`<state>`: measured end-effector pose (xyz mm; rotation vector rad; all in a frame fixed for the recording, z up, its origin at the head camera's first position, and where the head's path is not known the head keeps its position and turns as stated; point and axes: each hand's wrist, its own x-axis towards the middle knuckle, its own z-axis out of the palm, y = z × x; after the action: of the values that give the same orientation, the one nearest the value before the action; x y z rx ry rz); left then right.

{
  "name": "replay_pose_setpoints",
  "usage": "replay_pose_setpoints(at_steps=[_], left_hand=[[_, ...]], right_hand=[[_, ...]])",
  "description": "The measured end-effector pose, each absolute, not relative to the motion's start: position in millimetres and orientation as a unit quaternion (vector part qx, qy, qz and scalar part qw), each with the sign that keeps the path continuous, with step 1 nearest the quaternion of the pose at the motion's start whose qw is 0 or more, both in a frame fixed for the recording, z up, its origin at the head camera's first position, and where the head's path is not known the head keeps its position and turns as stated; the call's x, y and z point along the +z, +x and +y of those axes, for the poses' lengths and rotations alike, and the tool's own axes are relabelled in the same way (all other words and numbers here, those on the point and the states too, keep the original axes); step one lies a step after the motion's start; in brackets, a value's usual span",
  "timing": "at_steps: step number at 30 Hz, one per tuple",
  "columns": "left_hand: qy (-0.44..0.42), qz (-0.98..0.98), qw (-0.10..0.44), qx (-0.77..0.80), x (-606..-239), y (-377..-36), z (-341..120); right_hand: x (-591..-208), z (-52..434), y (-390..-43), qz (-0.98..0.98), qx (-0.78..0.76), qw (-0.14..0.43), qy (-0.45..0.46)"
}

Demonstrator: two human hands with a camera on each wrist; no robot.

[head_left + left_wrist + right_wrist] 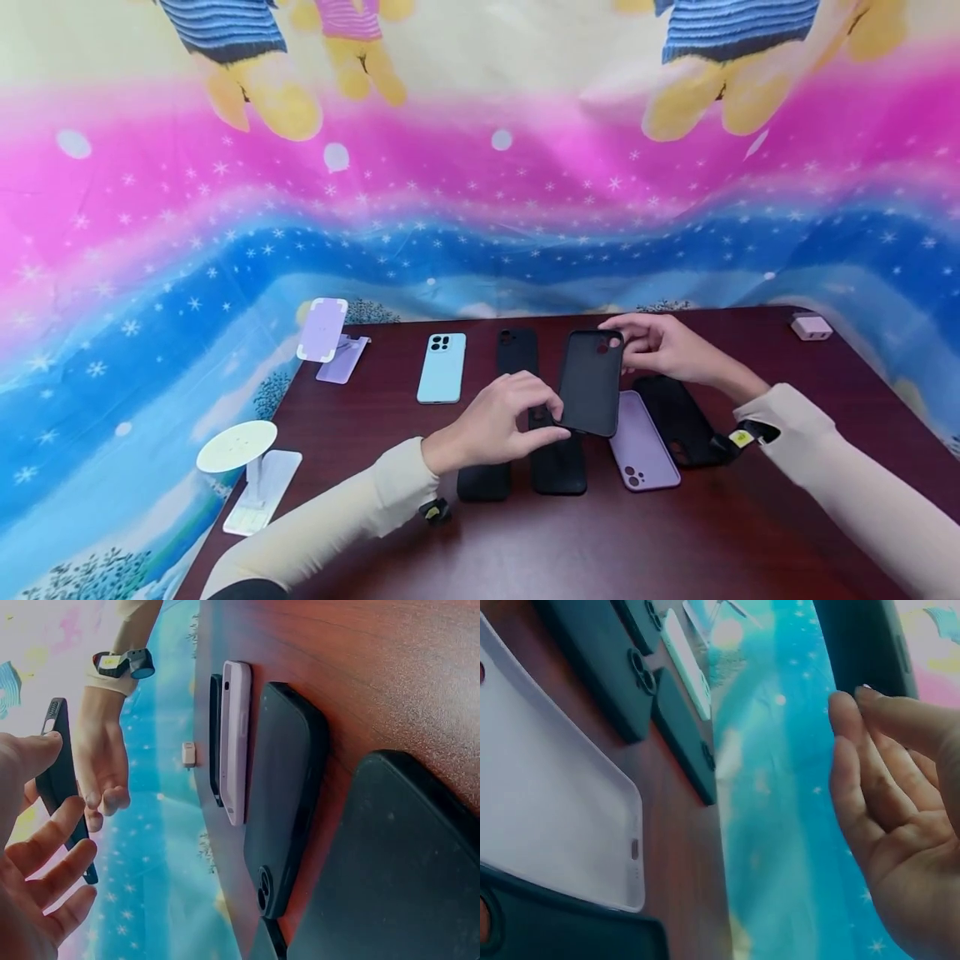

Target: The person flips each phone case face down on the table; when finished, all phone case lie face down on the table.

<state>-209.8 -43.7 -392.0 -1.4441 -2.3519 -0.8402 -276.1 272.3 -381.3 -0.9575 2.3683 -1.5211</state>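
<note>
nearest on the bench [750, 533] lie dark cases and a lilac case [643, 440]. above them the left hand [498, 421] pinches the black case's [591, 382] lower corner; the right hand [663, 346] seemingly pinches its top edge. beyond lies a pale blue phone [442, 367].

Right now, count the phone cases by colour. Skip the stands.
Black cases: 5, counting the held case and others lying flat
Lilac case: 1
Light blue case: 1
Total: 7
</note>
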Motion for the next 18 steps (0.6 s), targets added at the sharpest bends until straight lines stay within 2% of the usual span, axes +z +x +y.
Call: replay_pose_setpoints(at_steps=[5, 18], left_hand=[[-0.498, -0.81, 0.134, -0.278, -389.6, -207.3, -42.2], [-0.511, -0.805, 0.138, -0.267, -383.8, -204.2, -41.9]], right_hand=[[-387.6, 267.7, -276.4, 0.795, -0.515, 0.034, -0.317], [-391.2, 262.4, -280.1, 0.769, -0.536, -0.001, -0.347]])
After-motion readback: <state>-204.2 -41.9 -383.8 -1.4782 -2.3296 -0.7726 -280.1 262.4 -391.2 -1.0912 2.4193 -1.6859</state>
